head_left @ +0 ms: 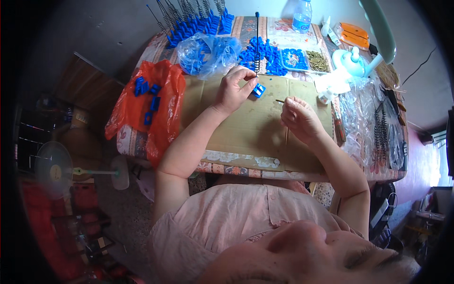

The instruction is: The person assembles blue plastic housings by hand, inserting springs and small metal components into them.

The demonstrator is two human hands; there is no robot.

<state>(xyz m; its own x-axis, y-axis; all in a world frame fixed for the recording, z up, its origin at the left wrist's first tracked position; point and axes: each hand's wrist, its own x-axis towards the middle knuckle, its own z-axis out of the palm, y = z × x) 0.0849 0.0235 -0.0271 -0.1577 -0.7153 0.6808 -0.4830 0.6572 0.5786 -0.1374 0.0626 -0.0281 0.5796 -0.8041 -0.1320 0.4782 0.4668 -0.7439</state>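
My left hand point(231, 89) is closed in a pinch around the lower end of a black coil spring with a long straight rod point(257, 47) and a small blue tip, standing upright. Right beneath those fingers a small blue plastic block point(258, 90) with pale openings shows over the cardboard sheet point(236, 128). Whether spring and block are joined is hidden by my thumb. To the right, my right hand point(300, 117) is closed too, pinching a short thin brownish piece point(280, 101) that points toward the block.
Behind the cardboard lie a pile of blue parts point(265, 54), a tray of small blue pieces point(294, 59) and brass-coloured pins point(318, 61). Finished-looking spring pieces point(198, 28) stand far left. A red bag point(165, 90) holds blue blocks. A lamp point(352, 61) and screwdriver point(339, 130) are right.
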